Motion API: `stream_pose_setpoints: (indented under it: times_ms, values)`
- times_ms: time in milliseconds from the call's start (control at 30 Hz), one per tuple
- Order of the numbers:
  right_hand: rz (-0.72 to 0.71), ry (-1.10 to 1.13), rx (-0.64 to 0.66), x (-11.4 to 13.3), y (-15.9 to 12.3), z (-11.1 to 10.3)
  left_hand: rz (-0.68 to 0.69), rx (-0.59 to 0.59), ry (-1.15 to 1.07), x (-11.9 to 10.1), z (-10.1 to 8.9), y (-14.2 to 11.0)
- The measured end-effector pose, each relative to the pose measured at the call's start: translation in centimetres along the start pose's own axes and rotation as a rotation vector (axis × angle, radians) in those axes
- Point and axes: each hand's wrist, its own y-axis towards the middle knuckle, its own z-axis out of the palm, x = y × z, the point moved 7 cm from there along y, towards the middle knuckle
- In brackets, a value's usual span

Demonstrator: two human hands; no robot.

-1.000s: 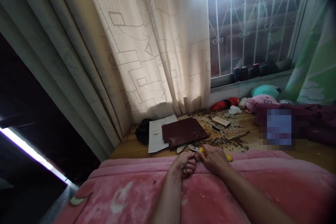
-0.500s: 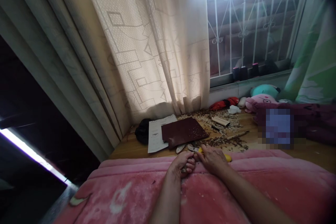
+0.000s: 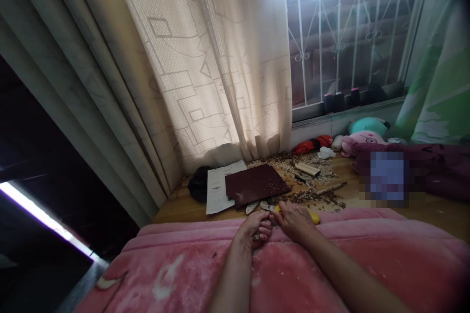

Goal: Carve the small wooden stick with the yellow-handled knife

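Pink quilted blanket (image 3: pixel 205 274) filling the foreground, its far edge against a wooden table (image 3: pixel 176 208) strewn with wood shavings (image 3: pixel 308 197). The hands were close together at that edge. Right hand (image 3: pixel 293 222) curled over a smooth, bright yellow object (image 3: pixel 314 217), its ends showing on either side. Left hand (image 3: pixel 252 231) curled, pinching a small item (image 3: pixel 256 237), too hidden to identify.
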Motion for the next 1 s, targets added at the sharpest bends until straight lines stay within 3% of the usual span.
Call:
stream_pose_setpoints:
  times_ms: [367,567,700,1000]
  values:
    - [0.006,0.021,0.021,-0.1,0.3,0.2,-0.023,-0.007,-0.023,0.1,0.1,-0.2]
    - [0.122,0.020,0.085,-1.8,1.1,1.0,0.011,-0.061,0.071,0.6,-0.2,-0.5]
    - [0.167,0.024,0.025,-2.5,1.4,0.9,0.012,-0.045,0.056,0.6,-0.3,-0.5]
    - [0.022,0.082,-0.082,-1.2,0.4,-0.8,-0.029,-0.023,0.026,0.4,-0.4,-0.3]
